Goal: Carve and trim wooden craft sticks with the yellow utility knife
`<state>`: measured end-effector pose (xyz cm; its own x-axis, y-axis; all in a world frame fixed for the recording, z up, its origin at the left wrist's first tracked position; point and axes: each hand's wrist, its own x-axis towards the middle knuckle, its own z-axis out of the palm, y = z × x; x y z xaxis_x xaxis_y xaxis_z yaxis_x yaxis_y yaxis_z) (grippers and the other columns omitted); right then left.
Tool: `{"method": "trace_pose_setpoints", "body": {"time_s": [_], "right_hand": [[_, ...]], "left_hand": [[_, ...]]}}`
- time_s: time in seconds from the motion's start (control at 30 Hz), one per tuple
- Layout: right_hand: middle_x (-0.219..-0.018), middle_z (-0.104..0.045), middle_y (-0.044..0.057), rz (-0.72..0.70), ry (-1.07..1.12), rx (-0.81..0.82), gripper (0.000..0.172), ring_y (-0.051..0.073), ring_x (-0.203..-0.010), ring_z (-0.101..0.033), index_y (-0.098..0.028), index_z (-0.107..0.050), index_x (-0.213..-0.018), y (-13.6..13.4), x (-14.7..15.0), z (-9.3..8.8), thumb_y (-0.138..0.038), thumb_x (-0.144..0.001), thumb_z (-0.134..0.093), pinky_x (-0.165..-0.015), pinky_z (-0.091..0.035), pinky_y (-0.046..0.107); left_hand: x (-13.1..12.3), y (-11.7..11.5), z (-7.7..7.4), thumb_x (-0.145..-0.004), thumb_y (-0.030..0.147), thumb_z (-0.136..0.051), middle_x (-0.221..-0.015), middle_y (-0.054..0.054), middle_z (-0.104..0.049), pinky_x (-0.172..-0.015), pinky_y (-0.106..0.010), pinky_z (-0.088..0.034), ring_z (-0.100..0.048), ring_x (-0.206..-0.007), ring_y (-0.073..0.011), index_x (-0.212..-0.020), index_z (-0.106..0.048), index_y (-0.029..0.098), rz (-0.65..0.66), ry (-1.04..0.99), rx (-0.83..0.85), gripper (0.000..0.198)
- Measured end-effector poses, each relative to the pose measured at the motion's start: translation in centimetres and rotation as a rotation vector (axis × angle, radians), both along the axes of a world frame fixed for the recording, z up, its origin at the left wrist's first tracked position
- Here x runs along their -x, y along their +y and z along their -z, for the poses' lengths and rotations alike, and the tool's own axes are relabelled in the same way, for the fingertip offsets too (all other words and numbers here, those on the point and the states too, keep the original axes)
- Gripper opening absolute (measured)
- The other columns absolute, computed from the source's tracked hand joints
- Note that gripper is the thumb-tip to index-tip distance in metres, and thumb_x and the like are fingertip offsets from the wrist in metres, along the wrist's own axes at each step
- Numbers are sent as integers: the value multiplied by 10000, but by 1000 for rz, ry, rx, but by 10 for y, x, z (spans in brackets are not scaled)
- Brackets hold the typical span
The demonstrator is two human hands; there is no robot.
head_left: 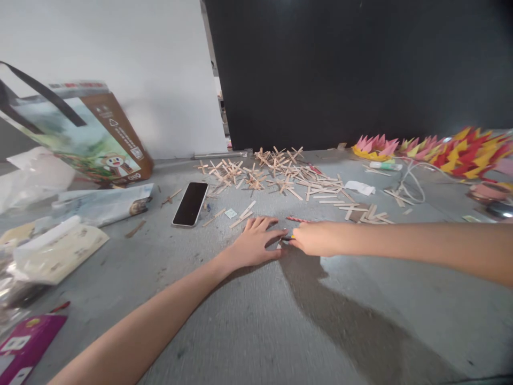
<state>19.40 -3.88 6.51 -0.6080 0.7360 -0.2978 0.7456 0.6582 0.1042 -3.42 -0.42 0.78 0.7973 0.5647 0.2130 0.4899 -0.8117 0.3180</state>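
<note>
My left hand [256,241] lies on the grey surface with its fingers spread. Its thumb and forefinger frame a small pale piece [279,245], though whether they press on it I cannot tell. Coming in from the right, my right hand [315,238] is closed around a small tool [287,239] with a dark tip and a bit of yellow. That tip points left, at the pale piece between the left fingers; the palm hides the rest of the tool. Just beyond the right knuckles shows a red-striped thin item [296,219].
Wooden craft sticks [280,174], many joined into star shapes, are heaped ahead. A phone [191,203] lies left of them. Far left stand a printed bag [96,139] and plastic packets [60,251]. Folded paper crowns [465,152], a glue stick [385,166] and a white cable [412,182] lie right.
</note>
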Motion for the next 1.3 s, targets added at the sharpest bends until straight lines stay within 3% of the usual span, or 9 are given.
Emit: {"method": "trace_pose_setpoints", "body": {"time_s": [0.07,0.23,0.33,0.4,0.5,1.07,1.3], "right_hand": [[-642,-717,37,-63,-82,56,200,204,-677,-669,-175,-779,-808,2,3,-5,9,-768,-713,-759,-472,320],[-796,-774,102,-33,-101,31,204,229,-736,-708,-154,-781,-1012,-8,3,-5,-98,-933,-602,-722,-469,323],[-799,-770,151,120,-54,-12,386,216,-637,-708,-115,-769,-1025,-15,-1,6,-300,-1078,-434,-607,-433,298],[-793,-766,148,278,47,30,455,211,-627,-717,-119,-766,-1005,-17,-4,14,-412,-1086,-427,-592,-423,281],[-844,-768,172,331,107,53,513,233,-676,-747,-111,-762,-1025,-18,-6,21,-474,-1089,-404,-599,-428,279],[-851,-764,188,348,136,52,528,216,-649,-740,-96,-763,-998,-23,-8,17,-462,-1094,-393,-595,-427,268],[-770,-750,163,299,154,50,578,214,-605,-709,-101,-763,-888,-16,-15,24,-447,-1099,-350,-538,-342,281]], "left_hand": [[0,0,0,-945,587,-631,-1515,-95,-514,-1151,-545,-328,-429,-1399,-336,-1380,-653,364,-4,1,0,489],[1,-1,-2,-949,585,-628,-1518,-86,-515,-1155,-533,-327,-438,-1394,-321,-1405,-634,371,-9,-3,7,504],[2,-2,-4,-955,615,-604,-1520,-97,-516,-1165,-524,-319,-444,-1397,-320,-1392,-649,347,-7,-7,-5,514],[2,-3,-5,-954,632,-596,-1516,-96,-520,-1165,-526,-321,-456,-1388,-326,-1383,-659,345,-12,-9,-7,520],[1,-4,-6,-953,632,-599,-1514,-91,-523,-1160,-515,-333,-470,-1380,-323,-1378,-663,343,-18,-8,-1,518],[1,0,-11,-979,577,-586,-1524,-76,-549,-1162,-500,-332,-481,-1391,-302,-1313,-679,308,-25,8,46,439],[1,1,-12,-945,585,-637,-1525,-75,-549,-1165,-500,-320,-477,-1389,-307,-1323,-675,308,-20,19,44,471]]}}
